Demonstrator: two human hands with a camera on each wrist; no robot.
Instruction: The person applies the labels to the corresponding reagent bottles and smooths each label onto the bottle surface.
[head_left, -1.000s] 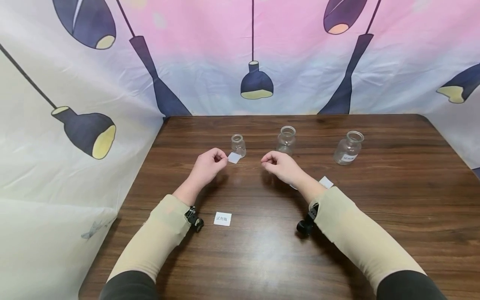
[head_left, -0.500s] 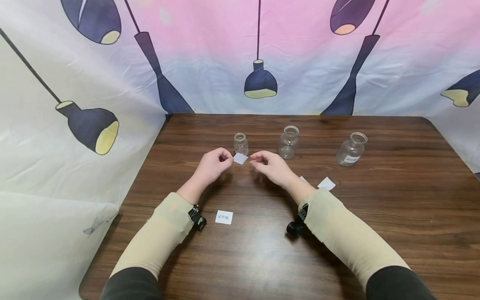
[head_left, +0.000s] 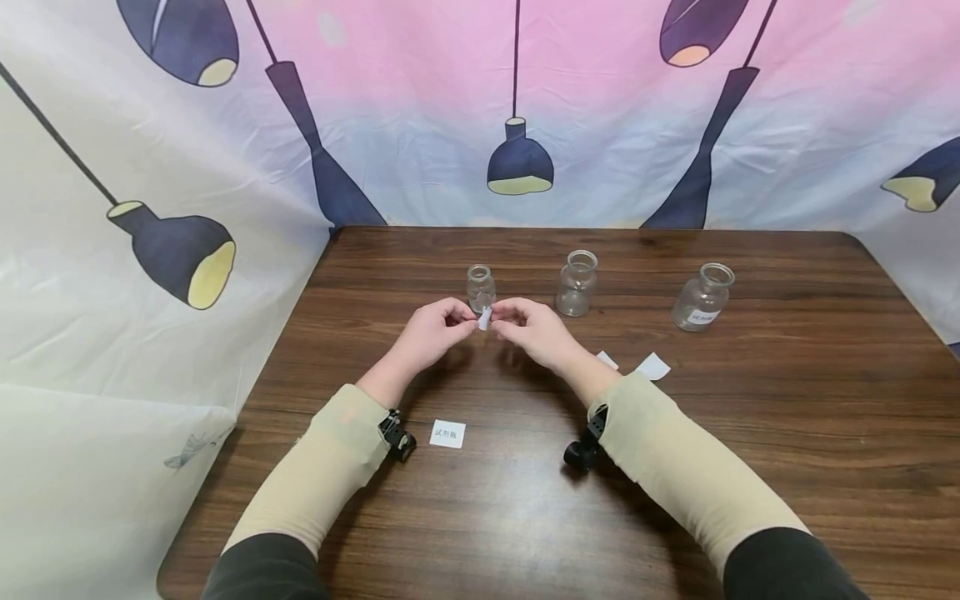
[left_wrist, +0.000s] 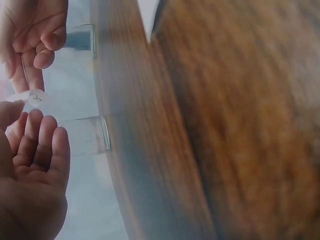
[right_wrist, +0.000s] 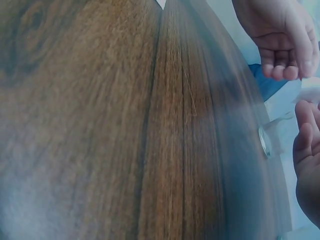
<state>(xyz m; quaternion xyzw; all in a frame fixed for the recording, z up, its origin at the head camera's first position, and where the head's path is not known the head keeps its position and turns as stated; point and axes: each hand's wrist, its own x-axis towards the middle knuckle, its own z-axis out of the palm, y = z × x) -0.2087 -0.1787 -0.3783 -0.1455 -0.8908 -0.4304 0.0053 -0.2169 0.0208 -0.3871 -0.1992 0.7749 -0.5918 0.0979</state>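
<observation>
Close in front of the small glass bottle (head_left: pixel 481 287), both hands meet at a small white paper label (head_left: pixel 485 318) held above the table. The left hand (head_left: pixel 431 332) pinches its left side between thumb and fingertips. At the opposite edge, the right hand (head_left: pixel 531 330) has thumb and index finger on the label, which looks bent and turned edge-on. In the left wrist view printed characters show on the label (left_wrist: pixel 36 98). It is a pale blur in the right wrist view, between the fingertips of both hands.
To the right stand a larger clear glass bottle (head_left: pixel 577 285) and a glass bottle with a label on it (head_left: pixel 703 298). A printed label (head_left: pixel 447 433) lies near the left wrist. Another white paper piece (head_left: pixel 653 367) lies beyond the right forearm, with a partly hidden one (head_left: pixel 607 360) beside it.
The right hand has moved left to meet the label in the left hand. The label has turned from flat-facing to narrow and bent. The head view has shifted slightly.
</observation>
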